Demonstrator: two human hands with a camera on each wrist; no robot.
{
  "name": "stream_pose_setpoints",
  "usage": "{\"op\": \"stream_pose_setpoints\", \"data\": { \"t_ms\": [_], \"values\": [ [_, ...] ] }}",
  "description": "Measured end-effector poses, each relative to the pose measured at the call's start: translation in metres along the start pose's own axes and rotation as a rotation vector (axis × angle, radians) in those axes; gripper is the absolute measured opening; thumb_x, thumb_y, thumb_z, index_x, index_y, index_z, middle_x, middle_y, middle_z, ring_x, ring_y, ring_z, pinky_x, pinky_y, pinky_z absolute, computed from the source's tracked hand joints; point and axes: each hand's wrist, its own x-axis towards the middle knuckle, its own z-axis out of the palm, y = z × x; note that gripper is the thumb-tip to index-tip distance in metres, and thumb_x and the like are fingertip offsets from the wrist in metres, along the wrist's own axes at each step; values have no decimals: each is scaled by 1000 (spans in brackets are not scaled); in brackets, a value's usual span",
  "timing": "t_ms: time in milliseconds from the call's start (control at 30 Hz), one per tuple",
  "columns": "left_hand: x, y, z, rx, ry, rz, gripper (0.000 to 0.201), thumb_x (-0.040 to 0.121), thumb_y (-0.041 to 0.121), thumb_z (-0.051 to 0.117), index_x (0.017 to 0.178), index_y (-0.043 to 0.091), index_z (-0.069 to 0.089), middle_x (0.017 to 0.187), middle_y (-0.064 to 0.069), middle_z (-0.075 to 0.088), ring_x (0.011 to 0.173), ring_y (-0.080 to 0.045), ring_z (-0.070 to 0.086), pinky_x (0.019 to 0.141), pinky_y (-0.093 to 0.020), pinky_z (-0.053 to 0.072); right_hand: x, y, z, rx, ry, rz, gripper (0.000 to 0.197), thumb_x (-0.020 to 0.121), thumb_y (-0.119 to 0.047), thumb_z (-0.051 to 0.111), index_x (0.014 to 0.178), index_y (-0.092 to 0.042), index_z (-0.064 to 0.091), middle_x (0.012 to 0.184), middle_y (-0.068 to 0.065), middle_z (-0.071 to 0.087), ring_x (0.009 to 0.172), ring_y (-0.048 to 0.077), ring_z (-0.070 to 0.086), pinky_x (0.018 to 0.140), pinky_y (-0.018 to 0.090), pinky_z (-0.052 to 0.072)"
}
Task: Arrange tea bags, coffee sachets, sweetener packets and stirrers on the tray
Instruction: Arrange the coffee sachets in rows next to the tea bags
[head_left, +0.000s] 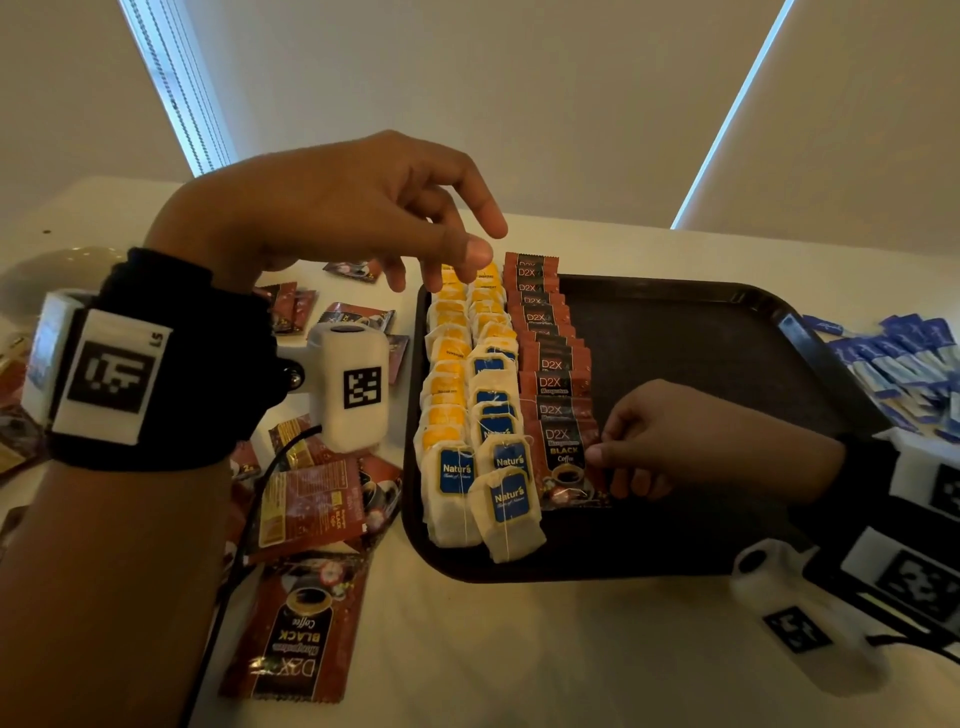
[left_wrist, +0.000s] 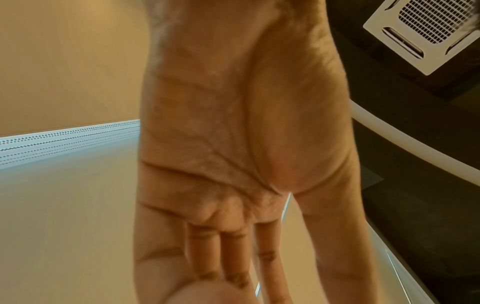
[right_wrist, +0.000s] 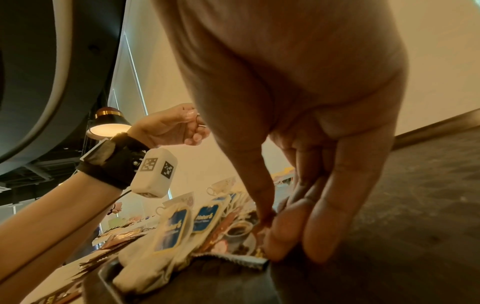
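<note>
Dark brown rectangular plastic tray (head_left: 701, 364): on the white tabletop (head_left: 493, 649), occupying the head view's centre and 3 o'clock side.

Tea bags (head_left: 470, 415), cream paper with yellow or blue "Natur's" tags: two overlapping rows along the tray's 9 o'clock edge, running 12 to 6 o'clock; yellow tags at the far end, blue at the near end.

Coffee sachets on the tray (head_left: 550, 374), red-brown foil marked "D2X Black Coffee": one overlapping row just beside the tea bags, on their 3 o'clock side.

Right hand (head_left: 654, 441): low over the tray, thumb and fingertips (right_wrist: 275, 242) pinching the 3 o'clock edge of the nearest coffee sachet (head_left: 566, 462), which lies at the row's 6 o'clock end.

Left hand (head_left: 343, 213): raised above the far end of the tea-bag rows, fingers loosely curled downward, thumb near the fingertips; whether anything is pinched between them cannot be told. Black wrist strap carrying a white camera unit (head_left: 356, 389).

Loose coffee sachets (head_left: 306, 613), same red-brown foil: scattered on the tabletop at the tray's 9 o'clock side, some face down.

Sweetener packets (head_left: 904, 364), blue-and-white paper: heaped on the tabletop beyond the tray's 3 o'clock edge.
</note>
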Motion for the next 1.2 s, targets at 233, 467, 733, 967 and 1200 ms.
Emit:
{"op": "stream_pose_setpoints", "data": {
  "t_ms": [233,467,733,967,1200],
  "values": [
    [-10,2,-8,-6,81,11,49,67,45,60,111,24,60,87,4,73,75,-13,69,59,-22,56,-2,0,-5,-7,7,19,21,87,-32,58,92,-13,63,78,2,73,65,6,68,71,24,54],
    [-21,7,-12,-11,283,56,37,80,39,60,112,21,60,87,5,72,75,-9,68,62,-18,55,-36,-10,4,-198,135,-204,12,84,-45,56,85,-33,55,83,-11,64,73,-3,61,64,13,44],
    [-40,9,-17,64,444,142,22,94,24,56,113,12,58,90,3,69,74,-7,66,61,-17,52,-81,-70,60,-464,18,-567,48,81,-59,53,123,-43,36,121,-23,42,103,-5,43,91,18,40],
    [-63,-10,-36,-8,704,214,16,96,17,54,106,7,60,83,3,67,73,-12,66,61,-22,52,-36,-118,121,-682,90,-831,117,69,-62,68,148,-6,3,151,18,12,138,34,16,113,49,23],
    [-93,-42,-80,-110,908,238,10,95,20,52,100,19,61,78,9,66,73,-10,64,62,-22,51,-4,-141,133,-778,-62,-504,124,71,-46,76,148,-17,-16,152,22,-20,138,49,-12,113,58,11]
  ]
}}
